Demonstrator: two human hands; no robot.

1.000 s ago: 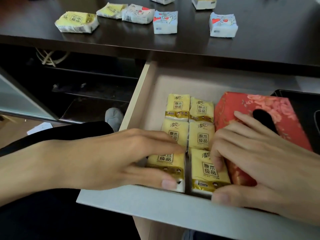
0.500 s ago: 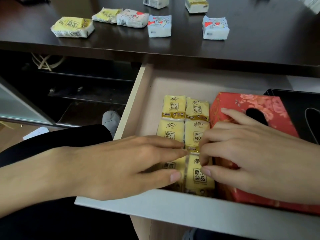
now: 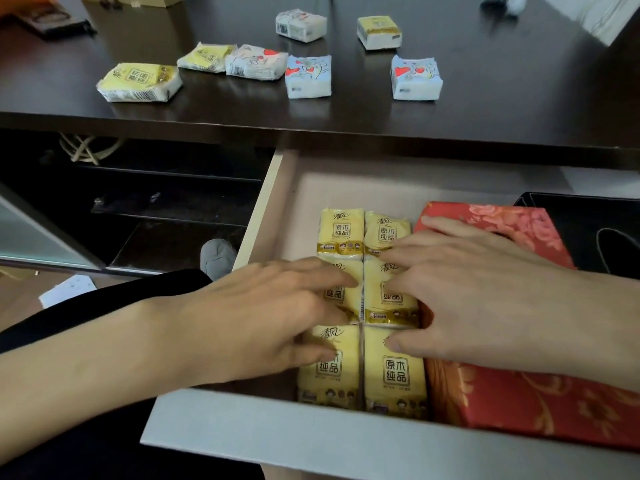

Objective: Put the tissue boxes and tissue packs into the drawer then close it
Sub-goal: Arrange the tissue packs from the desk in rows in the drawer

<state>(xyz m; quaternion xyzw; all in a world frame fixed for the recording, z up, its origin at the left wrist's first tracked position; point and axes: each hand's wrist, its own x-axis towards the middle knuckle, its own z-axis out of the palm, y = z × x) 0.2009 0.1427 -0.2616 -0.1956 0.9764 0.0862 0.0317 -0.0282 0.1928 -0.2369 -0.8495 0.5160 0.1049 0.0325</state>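
dark desk [image 3: 485, 109] runs across the top of the view, with an open drawer [image 3: 311, 441] pulled out beneath it. six yellow packs [image 3: 394, 368] are counted in the drawer, set in two columns of three, touching each other, with a red box [image 3: 519, 400] just beside them on the right and a black box [image 3: 588, 223] partly seen behind that. seven packs [image 3: 308, 76] are counted on the desk: three yellow, four white with red or blue prints. both hands are laid flat and open on the grid; nothing is gripped. the left hand [image 3: 249, 317] rests on the left column, the right hand [image 3: 485, 299] on the right column, with its wrist over the red box. several risks are judged from here. the soft packs could be pushed askew or buckled upward if pressed unevenly, and a raised pack might catch under the desk edge when the drawer is closed. the free floor left of the grid looks narrow, so the seven loose packs may have to be stacked, and a tall stack could jam the drawer. fingers could be pinched if closing is rushed.
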